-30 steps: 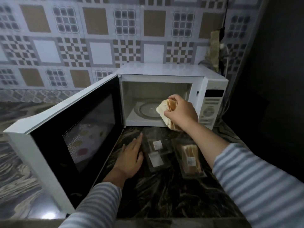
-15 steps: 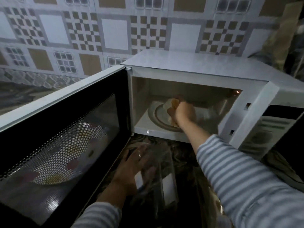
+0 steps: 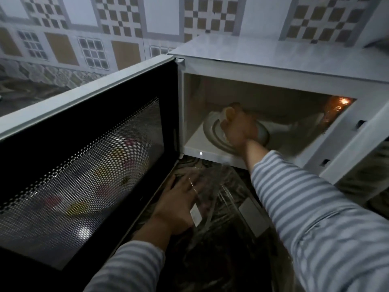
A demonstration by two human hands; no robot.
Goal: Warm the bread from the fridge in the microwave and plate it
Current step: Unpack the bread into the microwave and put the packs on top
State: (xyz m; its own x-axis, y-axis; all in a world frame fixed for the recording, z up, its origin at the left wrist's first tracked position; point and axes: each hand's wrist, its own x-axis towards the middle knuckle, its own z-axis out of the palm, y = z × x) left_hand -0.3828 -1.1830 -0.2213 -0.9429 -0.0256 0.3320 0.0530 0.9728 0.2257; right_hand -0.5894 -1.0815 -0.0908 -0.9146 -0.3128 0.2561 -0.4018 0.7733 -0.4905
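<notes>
Bread (image 3: 229, 112) in right hand (image 3: 240, 131), over turntable (image 3: 212, 135)

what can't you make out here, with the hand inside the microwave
Head view only:
- Pale bread: mostly hidden by the right hand, so the grip is unclear.
- White microwave control panel: cut off by the right edge.
- Clear plastic packaging under the left hand: blurred, label unreadable.

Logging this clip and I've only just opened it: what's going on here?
A person is putting bread into an open microwave. The right hand is inside the cavity, gripping the bread over the turntable. The left hand rests flat on the dark countertop, against clear plastic packaging. The microwave door is swung wide open to the left. Nothing is plated yet.
</notes>
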